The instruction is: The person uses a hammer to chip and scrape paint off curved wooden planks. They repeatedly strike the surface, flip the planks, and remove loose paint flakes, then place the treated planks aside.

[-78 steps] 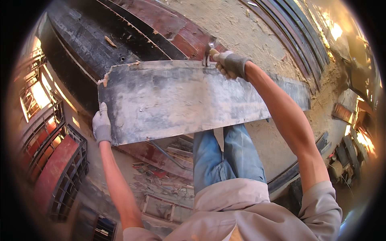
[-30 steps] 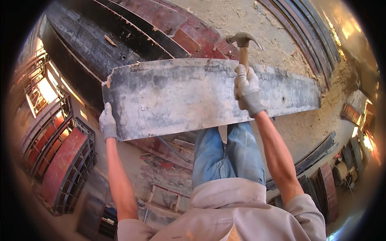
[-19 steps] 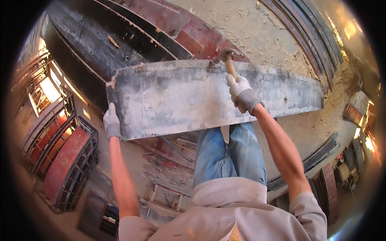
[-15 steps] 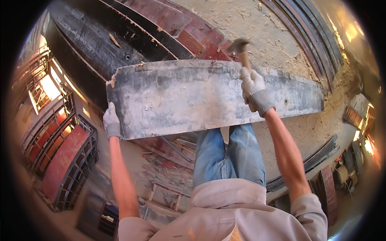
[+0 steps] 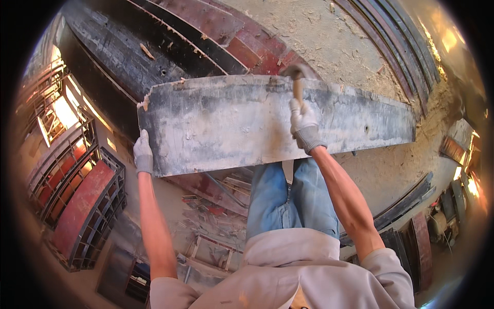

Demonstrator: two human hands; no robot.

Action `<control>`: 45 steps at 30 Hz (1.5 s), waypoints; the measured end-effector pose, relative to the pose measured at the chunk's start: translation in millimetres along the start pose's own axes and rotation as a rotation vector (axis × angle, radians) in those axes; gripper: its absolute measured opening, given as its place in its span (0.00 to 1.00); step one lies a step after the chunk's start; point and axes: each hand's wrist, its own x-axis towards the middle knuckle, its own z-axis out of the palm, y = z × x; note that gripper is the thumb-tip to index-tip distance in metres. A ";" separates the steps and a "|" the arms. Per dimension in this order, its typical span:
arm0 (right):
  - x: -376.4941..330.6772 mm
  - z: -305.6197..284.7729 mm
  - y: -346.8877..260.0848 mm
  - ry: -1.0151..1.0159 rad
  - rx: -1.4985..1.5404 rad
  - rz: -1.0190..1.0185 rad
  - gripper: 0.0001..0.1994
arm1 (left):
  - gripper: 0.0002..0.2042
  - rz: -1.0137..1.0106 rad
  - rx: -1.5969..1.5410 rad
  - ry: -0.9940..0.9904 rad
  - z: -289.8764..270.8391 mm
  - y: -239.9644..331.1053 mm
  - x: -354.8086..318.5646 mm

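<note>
A long, worn grey-and-black panel (image 5: 221, 126) lies across in front of my legs, with chipped edges and a small hole near its right end. My gloved left hand (image 5: 143, 151) grips the panel's left end, its fingers partly hidden by the edge. In my gloved right hand (image 5: 304, 122) is a hammer (image 5: 297, 87), held by its wooden handle over the right half of the panel. The hammer's head is blurred and lies near the panel's far edge; whether it touches the wood I cannot tell.
Dark panels (image 5: 118, 46) and red-brown panels (image 5: 226, 23) lie beyond on the left. Long dark strips (image 5: 396, 46) rest at the far right on ground strewn with chips. Curved red frames (image 5: 82, 211) stand at left. Broken scraps (image 5: 211, 208) litter the floor beside my legs.
My right hand and the hammer have moved left and slightly down toward me. My left hand stays at the panel's end, and the panel has barely shifted.
</note>
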 end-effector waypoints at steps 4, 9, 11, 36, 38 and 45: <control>0.4 2.3 20.1 0.181 -0.098 -0.282 0.23 | 0.35 -0.020 0.013 -0.047 -3.7 -1.9 1.1; 13.2 9.7 29.2 0.030 -0.309 -0.307 0.22 | 0.33 0.056 -0.005 -0.079 -5.8 2.6 0.7; 14.7 8.8 22.7 0.125 -0.265 -0.395 0.23 | 0.33 0.083 0.006 -0.091 -5.2 2.4 0.9; -37.3 -48.6 -28.8 0.096 0.042 -0.111 0.22 | 0.30 0.163 -0.228 -0.100 -48.8 67.0 -110.5; -65.7 -78.4 -6.7 0.049 0.138 0.010 0.22 | 0.28 0.195 -0.327 -0.115 -56.1 59.2 -144.1; -150.3 -184.5 74.2 0.262 0.252 0.025 0.29 | 0.32 0.402 -0.113 0.428 -62.8 1.9 -218.4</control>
